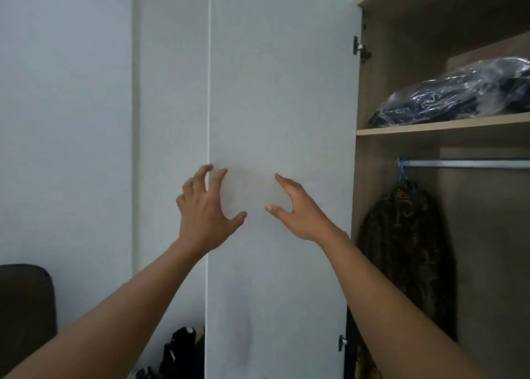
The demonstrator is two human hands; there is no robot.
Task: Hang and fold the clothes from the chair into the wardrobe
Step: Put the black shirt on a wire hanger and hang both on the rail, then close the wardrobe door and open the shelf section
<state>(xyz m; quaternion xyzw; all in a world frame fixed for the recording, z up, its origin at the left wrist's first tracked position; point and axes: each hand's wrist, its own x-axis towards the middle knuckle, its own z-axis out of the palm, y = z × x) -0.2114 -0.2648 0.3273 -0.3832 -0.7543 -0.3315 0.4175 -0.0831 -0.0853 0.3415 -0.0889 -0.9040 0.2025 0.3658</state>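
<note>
Both hands are raised before the open white wardrobe door (pixel 281 92). The left hand (pixel 205 206) is spread with its fingers half-curled at the door's edge and grips nothing. The right hand (pixel 298 209) has flat fingers, thumb out, and is empty.

Patterned garment (pixel 401 249) – on a blue hanger (pixel 403 169) on the rail (pixel 473 163), at 4 o'clock from the right hand, well apart.

Plastic-wrapped dark clothes (pixel 459 95) – on the shelf (pixel 444 128), 2 o'clock.

Chair (pixel 25 307) – 8 o'clock of the left hand.
</note>
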